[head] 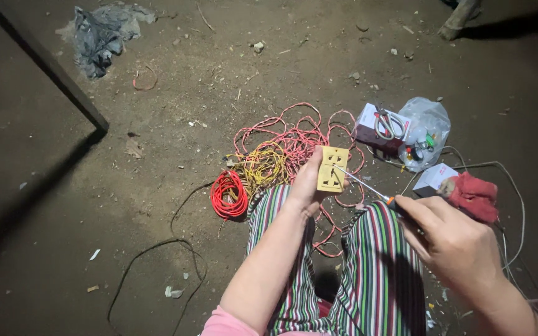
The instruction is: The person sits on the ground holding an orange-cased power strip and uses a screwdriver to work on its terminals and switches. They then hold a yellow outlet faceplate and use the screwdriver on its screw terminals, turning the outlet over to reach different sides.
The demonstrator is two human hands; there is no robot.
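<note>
My left hand point(305, 185) holds a small yellow socket plate point(332, 168) upright above my knees. In my right hand point(453, 239) is a screwdriver point(368, 188) with a thin metal shaft, its tip touching the face of the socket plate. Both hands are over my striped trousers point(368, 267). Just beyond the plate, tangled red wire point(294, 140) and yellow wire point(261, 167) lie on the dirt floor, with a tight red coil point(229, 194) at their left.
A small box with scissors on it point(382, 127), a clear plastic bag of parts point(428, 130), another box point(434, 178) and a red cloth point(476, 196) lie at the right. A black cable point(157, 261) loops at the left. A dark beam point(45, 62) and grey rag point(101, 34) are far left.
</note>
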